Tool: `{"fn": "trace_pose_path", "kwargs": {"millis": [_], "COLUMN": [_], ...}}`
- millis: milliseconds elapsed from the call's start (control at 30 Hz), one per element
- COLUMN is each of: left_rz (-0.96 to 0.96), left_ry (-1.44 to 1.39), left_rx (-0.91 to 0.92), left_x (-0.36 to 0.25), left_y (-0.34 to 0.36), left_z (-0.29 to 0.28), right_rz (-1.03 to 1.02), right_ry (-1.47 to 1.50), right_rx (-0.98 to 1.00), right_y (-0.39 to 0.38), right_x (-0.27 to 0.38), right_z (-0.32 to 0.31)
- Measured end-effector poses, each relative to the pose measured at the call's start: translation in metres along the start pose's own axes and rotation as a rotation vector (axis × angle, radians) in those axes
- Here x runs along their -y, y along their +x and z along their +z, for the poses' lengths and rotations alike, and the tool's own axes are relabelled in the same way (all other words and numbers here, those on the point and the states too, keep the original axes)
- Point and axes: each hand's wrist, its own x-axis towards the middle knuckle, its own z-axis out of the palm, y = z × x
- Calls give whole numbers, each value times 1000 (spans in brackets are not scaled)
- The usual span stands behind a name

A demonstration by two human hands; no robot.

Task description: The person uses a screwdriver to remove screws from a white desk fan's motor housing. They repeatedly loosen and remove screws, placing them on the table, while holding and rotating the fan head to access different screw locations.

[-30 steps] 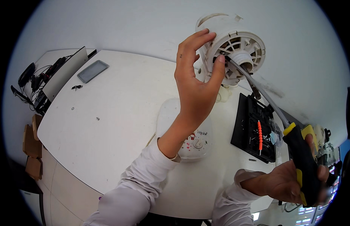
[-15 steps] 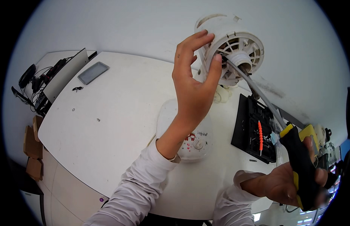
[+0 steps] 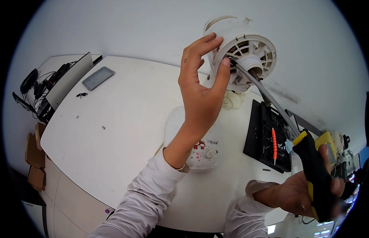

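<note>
A white fan motor housing (image 3: 224,28) with a ribbed, vented round face stands at the upper middle, grimy in places. My left hand (image 3: 202,89) grips its left rim, fingers on the side and thumb near the face. In my right hand (image 3: 297,194), at the lower right, is a screwdriver (image 3: 317,178) with a black and yellow handle. Its long grey shaft slants up to the vented face and bends slightly. The tip sits beside my left thumb, and what it touches there is too small to tell. Below my left wrist lies the white fan base (image 3: 174,123) with a cartoon print and a knob.
An open black tool case (image 3: 254,131) with a orange-red twisted rod (image 3: 274,144) lies right on the white table (image 3: 113,150). A grey tray (image 3: 98,78), a small black cable tie (image 3: 81,95) and small metal bits are on the left. A yellow box (image 3: 325,144) stands far right.
The housing and my left hand have shifted slightly left. The screwdriver has moved a little left with them, its tip still at the vented face.
</note>
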Motion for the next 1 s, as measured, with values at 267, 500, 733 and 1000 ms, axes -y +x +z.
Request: {"fn": "trace_pose_path", "kwargs": {"millis": [267, 500, 733, 1000], "left_rz": [54, 3, 11, 19], "left_ry": [26, -9, 23, 66], "left_rx": [7, -5, 13, -9], "left_x": [1, -6, -2, -5], "left_y": [1, 5, 4, 2], "left_z": [-1, -2, -4, -2], "right_rz": [-16, 13, 10, -2], "right_ry": [-8, 34, 40, 63], "right_rx": [17, 36, 19, 50], "right_y": [1, 3, 7, 7], "right_x": [2, 2, 5, 6], "right_z": [-1, 1, 7, 0]}}
